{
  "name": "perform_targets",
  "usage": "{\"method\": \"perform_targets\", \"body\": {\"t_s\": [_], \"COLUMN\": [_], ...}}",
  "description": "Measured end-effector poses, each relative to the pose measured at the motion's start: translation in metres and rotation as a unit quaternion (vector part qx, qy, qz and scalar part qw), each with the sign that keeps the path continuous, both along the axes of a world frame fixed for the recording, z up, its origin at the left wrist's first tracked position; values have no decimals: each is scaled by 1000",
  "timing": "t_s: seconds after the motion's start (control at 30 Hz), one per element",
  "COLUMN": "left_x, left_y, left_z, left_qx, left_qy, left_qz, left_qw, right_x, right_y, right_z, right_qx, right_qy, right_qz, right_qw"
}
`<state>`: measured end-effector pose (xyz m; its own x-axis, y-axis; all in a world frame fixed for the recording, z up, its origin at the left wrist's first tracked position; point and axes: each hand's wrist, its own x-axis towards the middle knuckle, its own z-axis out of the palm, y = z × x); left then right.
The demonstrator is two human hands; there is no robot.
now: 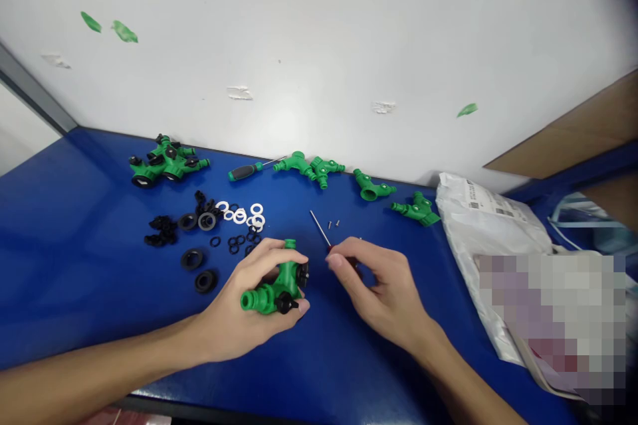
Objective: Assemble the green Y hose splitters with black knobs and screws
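Note:
My left hand (244, 309) is closed around a green plastic Y-shaped hose splitter (279, 282), which has black valve knobs fitted on it. To its right, my right hand (383, 285) pinches a screwdriver (321, 230) by its dark red handle, most of which the fingers hide. The metal shaft points away from me, up and to the left, and its tip is apart from the splitter. Two small screws (333, 224) lie on the blue table just beyond my right hand.
Green splitter bodies (417, 209) lie along the wall, near a green-grey screwdriver (245, 172). Assembled splitters (169, 163) sit at the back left. White washers (240, 216), black O-rings (234, 245), black collars (192, 259) and black knobs (161, 230) lie left of centre. A white plastic bag (468, 265) covers the right side.

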<state>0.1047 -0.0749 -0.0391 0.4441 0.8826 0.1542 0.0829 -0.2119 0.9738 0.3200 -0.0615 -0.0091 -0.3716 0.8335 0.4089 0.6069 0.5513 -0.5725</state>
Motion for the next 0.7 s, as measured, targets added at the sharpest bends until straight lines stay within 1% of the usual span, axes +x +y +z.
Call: {"method": "perform_targets", "body": {"t_s": [0.07, 0.13, 0.2, 0.23, 0.27, 0.3, 0.33, 0.37, 0.43, 0.5, 0.53, 0.6, 0.7], "left_x": [0, 0, 0, -1, -1, -1, -2, -2, -4, -4, -5, -5, -4], "left_y": [2, 5, 8, 9, 10, 11, 11, 12, 12, 12, 12, 13, 14], "left_z": [0, 0, 0, 0, 0, 0, 0, 0, 0, -1, -1, -1, -2], "left_qx": [-12, -3, 9, 13, 17, 20, 23, 28, 40, 55, 63, 72, 77], "left_qy": [-11, -15, -15, -15, -14, -15, -16, -17, -17, -9, -5, 1, 5], "left_qz": [18, 40, 54, 59, 61, 63, 64, 67, 78, 95, 104, 116, 123], "left_qw": [1000, 999, 998, 998, 998, 998, 998, 997, 996, 994, 993, 991, 989], "right_x": [9, 14, 15, 15, 15, 15, 16, 19, 27, 36, 40, 45, 44], "right_y": [1, 2, 4, 5, 7, 8, 9, 11, 13, 13, 12, 10, 6], "right_z": [1, -1, -4, -6, -7, -8, -8, -7, -3, 3, 7, 15, 22], "right_qx": [23, 27, 7, -10, -26, -40, -52, -61, -66, -52, -41, -18, -3], "right_qy": [-101, -238, -341, -365, -368, -349, -308, -245, -83, 56, 95, 119, 110], "right_qz": [-61, -108, -126, -126, -126, -131, -141, -154, -171, -162, -150, -113, -46], "right_qw": [993, 965, 932, 923, 921, 927, 939, 955, 980, 984, 983, 986, 993]}}
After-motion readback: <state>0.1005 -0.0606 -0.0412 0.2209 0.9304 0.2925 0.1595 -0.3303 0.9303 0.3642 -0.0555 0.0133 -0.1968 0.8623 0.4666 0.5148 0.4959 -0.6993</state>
